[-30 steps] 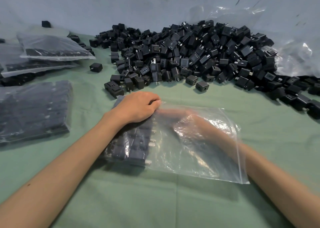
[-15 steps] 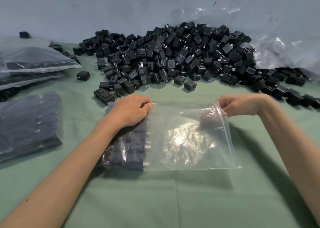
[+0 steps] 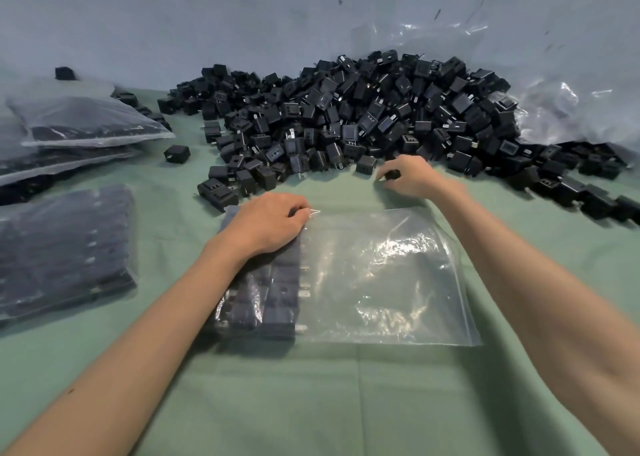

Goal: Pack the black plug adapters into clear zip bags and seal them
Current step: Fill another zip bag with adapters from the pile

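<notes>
A clear zip bag lies flat on the green cloth in front of me. Several black plug adapters are lined up inside its left part. My left hand rests on the bag's far left end and pinches its top edge. My right hand is beyond the bag at the near edge of the big heap of loose black adapters, with its fingers curled round one black adapter.
Filled bags lie at the left: one flat and a stack further back. A single adapter lies apart from the heap. Crumpled clear plastic sits against the blue wall at right.
My right hand came out of the bag, let go of its right top corner and reached forward to the heap, where it now grips an adapter. My left hand stayed on the bag.
</notes>
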The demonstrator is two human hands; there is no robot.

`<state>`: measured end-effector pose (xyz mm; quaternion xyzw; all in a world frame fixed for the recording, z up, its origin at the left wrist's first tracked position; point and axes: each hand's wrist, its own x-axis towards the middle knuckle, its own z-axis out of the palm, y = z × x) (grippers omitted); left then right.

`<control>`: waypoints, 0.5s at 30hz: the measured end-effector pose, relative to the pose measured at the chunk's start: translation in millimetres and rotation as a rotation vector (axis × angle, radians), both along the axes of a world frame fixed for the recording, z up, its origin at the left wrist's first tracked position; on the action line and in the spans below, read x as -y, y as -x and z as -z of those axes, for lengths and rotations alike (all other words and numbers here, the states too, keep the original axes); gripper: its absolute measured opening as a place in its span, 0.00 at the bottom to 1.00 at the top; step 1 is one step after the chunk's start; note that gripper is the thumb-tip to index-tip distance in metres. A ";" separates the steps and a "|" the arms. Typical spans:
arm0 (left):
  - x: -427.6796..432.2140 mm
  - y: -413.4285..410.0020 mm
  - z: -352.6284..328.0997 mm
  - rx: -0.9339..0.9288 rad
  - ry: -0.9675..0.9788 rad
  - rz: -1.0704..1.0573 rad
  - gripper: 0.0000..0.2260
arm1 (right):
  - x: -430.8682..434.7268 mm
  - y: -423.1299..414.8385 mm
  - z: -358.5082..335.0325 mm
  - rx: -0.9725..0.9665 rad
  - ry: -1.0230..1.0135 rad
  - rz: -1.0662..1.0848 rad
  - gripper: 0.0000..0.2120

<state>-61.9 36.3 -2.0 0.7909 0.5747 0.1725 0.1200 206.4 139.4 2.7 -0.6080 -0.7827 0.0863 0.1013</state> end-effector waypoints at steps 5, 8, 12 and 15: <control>0.8 -1.2 -1.8 0.009 0.013 -0.014 0.12 | 38.4 -41.5 6.8 -0.222 -0.089 0.159 0.10; 2.9 -2.2 -3.1 0.001 0.016 -0.025 0.12 | 77.6 -51.5 12.5 -0.350 -0.229 0.275 0.10; 3.2 -1.7 -4.0 -0.016 0.024 -0.029 0.12 | 137.8 -58.6 25.8 -0.491 -0.298 0.317 0.03; 3.3 -2.7 -4.7 -0.023 0.039 -0.044 0.13 | 165.1 -58.7 24.8 -0.514 -0.224 0.209 0.04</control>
